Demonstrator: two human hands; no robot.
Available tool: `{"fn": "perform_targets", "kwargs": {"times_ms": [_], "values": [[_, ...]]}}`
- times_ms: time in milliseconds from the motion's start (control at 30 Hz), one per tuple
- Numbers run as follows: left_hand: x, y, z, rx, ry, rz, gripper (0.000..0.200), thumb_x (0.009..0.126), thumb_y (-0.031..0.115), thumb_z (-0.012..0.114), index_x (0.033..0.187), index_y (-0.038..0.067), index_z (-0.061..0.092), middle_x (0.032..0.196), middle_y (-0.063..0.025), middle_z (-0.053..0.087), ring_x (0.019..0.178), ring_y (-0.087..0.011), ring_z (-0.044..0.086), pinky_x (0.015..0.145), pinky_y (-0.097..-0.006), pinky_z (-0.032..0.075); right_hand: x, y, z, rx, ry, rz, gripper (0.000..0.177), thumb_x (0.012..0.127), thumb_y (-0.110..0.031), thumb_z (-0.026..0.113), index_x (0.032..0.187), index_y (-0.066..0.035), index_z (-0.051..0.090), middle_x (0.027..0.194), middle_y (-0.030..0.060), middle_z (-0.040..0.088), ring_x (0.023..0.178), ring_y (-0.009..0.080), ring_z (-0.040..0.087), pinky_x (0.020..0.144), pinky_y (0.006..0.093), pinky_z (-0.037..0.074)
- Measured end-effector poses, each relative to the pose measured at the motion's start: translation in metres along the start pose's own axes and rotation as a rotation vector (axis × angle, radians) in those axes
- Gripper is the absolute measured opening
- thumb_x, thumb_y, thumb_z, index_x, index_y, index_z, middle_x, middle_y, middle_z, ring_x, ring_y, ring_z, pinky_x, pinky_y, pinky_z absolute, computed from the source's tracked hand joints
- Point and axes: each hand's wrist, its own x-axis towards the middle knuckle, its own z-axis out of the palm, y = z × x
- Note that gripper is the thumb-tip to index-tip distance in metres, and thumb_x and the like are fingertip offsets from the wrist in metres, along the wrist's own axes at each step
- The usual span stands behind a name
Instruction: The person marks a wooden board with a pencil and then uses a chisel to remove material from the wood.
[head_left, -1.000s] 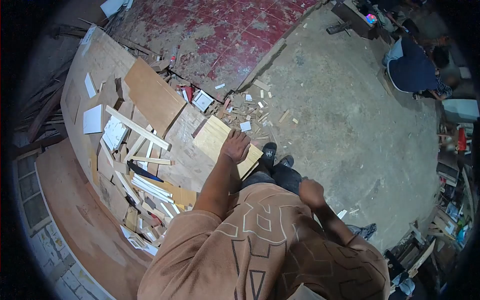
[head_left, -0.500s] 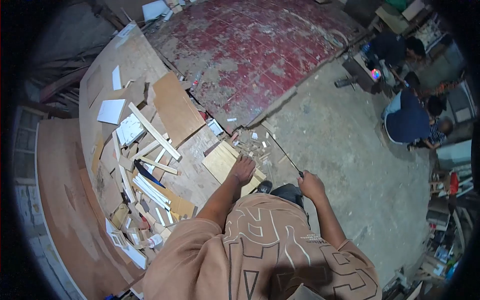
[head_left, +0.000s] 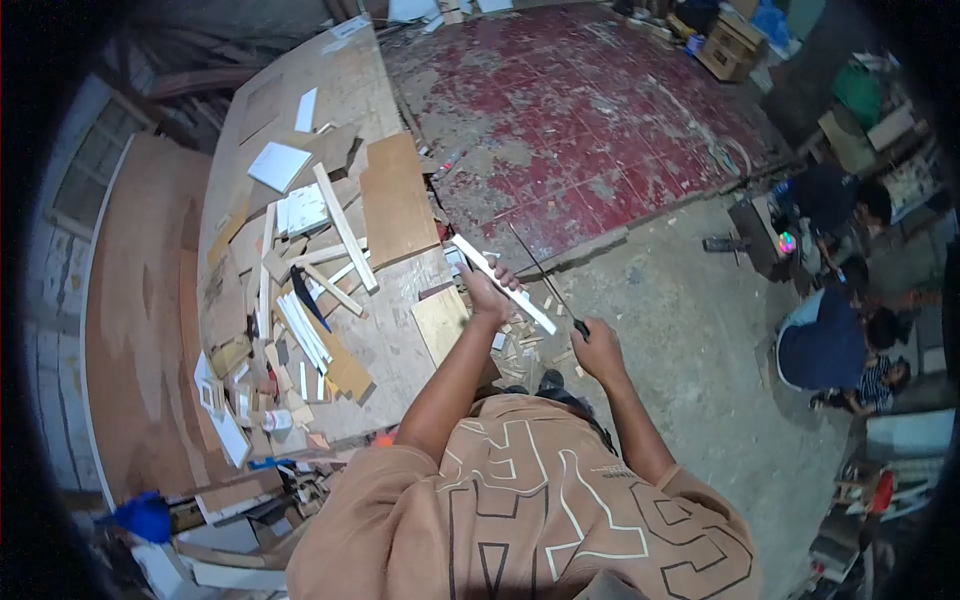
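My left hand [head_left: 486, 292] is closed around a white-faced wood strip [head_left: 500, 283], lifted off the worktable and tilted, its fingers wrapped over the far side. In my right hand [head_left: 598, 348] is a handsaw [head_left: 545, 278] with a dark green handle; its long blade, seen nearly edge-on, points forward and left past the strip. Blade and strip look apart. Left of the strip, a pale wooden board [head_left: 438, 328] lies at the edge of the worktable [head_left: 395, 300], partly behind my left forearm.
Wood offcuts, white strips [head_left: 303, 332] and a brown panel [head_left: 400, 195] cover much of the worktable. Small scraps [head_left: 522, 345] litter the floor below its edge. Beyond is a worn red tiled floor [head_left: 560, 110]. Other people [head_left: 825, 340] crouch at the right.
My left hand has come up off the pale board and now holds the white-faced strip. The handsaw stays in my right hand, moved slightly left. The view has shifted.
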Motion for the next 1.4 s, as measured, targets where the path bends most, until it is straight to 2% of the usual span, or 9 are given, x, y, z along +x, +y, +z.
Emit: {"fn": "perform_targets", "kwargs": {"times_ms": [167, 333, 500, 567, 900, 1033, 1067, 1167, 1400], "values": [[-0.026, 0.046, 0.086, -0.159, 0.192, 0.283, 0.073, 0.082, 0.083, 0.03, 0.086, 0.011, 0.044, 0.073, -0.0008, 0.04, 0.068, -0.017, 0.04, 0.075, -0.0362, 0.038, 0.039, -0.034, 0.019, 0.278, -0.034, -0.059, 0.022, 0.085, -0.022, 0.064, 0.087, 0.0, 0.059, 0.078, 0.0212, 0.061, 0.072, 0.0404, 0.06, 0.065, 0.0431, 0.046], [-0.076, 0.067, 0.07, -0.185, 0.143, 0.472, 0.056, 0.088, 0.068, 0.045, 0.086, 0.012, 0.046, 0.074, -0.0007, 0.042, 0.068, -0.0165, 0.041, 0.078, -0.0357, 0.038, 0.047, -0.041, 0.055, 0.522, -0.212, -0.178, 0.029, 0.085, -0.027, 0.072, 0.084, -0.001, 0.059, 0.066, 0.0011, 0.055, 0.062, 0.0112, 0.05, 0.056, 0.0305, 0.041], [-0.13, 0.067, 0.042, -0.153, 0.427, 0.603, 0.043, 0.096, 0.054, 0.042, 0.087, 0.012, 0.05, 0.077, -0.0035, 0.052, 0.072, -0.0203, 0.053, 0.081, -0.0397, 0.047, 0.028, -0.033, 0.085, 0.526, -0.734, 0.021, 0.027, 0.085, -0.025, 0.073, 0.08, -0.003, 0.059, 0.063, -0.0034, 0.05, 0.055, 0.009, 0.045, 0.05, 0.0281, 0.036], [-0.149, 0.06, 0.033, 0.069, 0.791, 0.6, 0.039, 0.098, 0.05, 0.041, 0.091, 0.013, 0.053, 0.079, -0.0031, 0.054, 0.073, -0.0193, 0.054, 0.079, -0.0398, 0.049, 0.018, -0.025, 0.107, 0.609, -0.866, -0.007, 0.02, 0.087, -0.02, 0.071, 0.084, -0.007, 0.057, 0.059, -0.0059, 0.043, 0.046, 0.0056, 0.037, 0.042, 0.025, 0.028], [-0.221, 0.052, -0.04, 0.404, 0.949, 0.38, 0.016, 0.099, 0.017, 0.044, 0.109, 0.007, 0.051, 0.092, -0.0073, 0.057, 0.079, -0.0181, 0.06, 0.071, -0.0349, 0.055, 0.017, -0.08, 0.16, 0.58, -0.951, -0.09, 0.019, 0.089, -0.021, 0.07, 0.083, -0.007, 0.058, 0.06, -0.0059, 0.043, 0.047, 0.0045, 0.037, 0.041, 0.0246, 0.027], [-0.233, 0.101, -0.073, 0.738, 1.146, 0.401, 0.017, 0.097, 0.014, 0.044, 0.097, 0.002, 0.056, 0.083, -0.011, 0.059, 0.079, -0.0205, 0.062, 0.07, -0.0365, 0.052, 0.024, -0.1, 0.189, 0.535, -1.05, 0.033, 0.018, 0.092, -0.022, 0.065, 0.084, -0.007, 0.059, 0.061, -0.0053, 0.045, 0.046, 0.0044, 0.037, 0.041, 0.0237, 0.028], [-0.237, 0.116, -0.083, 1.174, 1.279, 0.473, 0.02, 0.095, 0.013, 0.044, 0.094, -0.001, 0.057, 0.084, -0.0188, 0.06, 0.081, -0.0319, 0.063, 0.073, -0.0435, 0.05, 0.027, -0.105, 0.195, 0.52, -1.043, 0.052, 0.018, 0.092, -0.022, 0.064, 0.084, -0.007, 0.06, 0.061, -0.0053, 0.045, 0.046, 0.0044, 0.037, 0.041, 0.0235, 0.028], [-0.253, 0.165, -0.103, 1.493, 1.486, 0.556, 0.021, 0.095, 0.015, 0.044, 0.095, -0.002, 0.057, 0.09, -0.024, 0.061, 0.088, -0.0423, 0.061, 0.079, -0.0485, 0.047, 0.035, -0.125, 0.212, 0.479, -1.031, 0.054, 0.017, 0.093, -0.021, 0.062, 0.084, -0.007, 0.06, 0.061, -0.0057, 0.044, 0.046, 0.0044, 0.036, 0.04, 0.0231, 0.027], [-0.267, 0.278, -0.169, 1.506, 1.568, 0.479, 0.024, 0.095, 0.019, 0.049, 0.109, 0.006, 0.063, 0.102, -0.0217, 0.066, 0.098, -0.0403, 0.063, 0.084, -0.0478, 0.049, 0.058, -0.16, 0.262, 0.473, -0.96, -0.157, 0.017, 0.093, -0.022, 0.064, 0.082, -0.009, 0.061, 0.061, -0.0057, 0.046, 0.046, 0.0044, 0.038, 0.041, 0.0229, 0.029]]}}
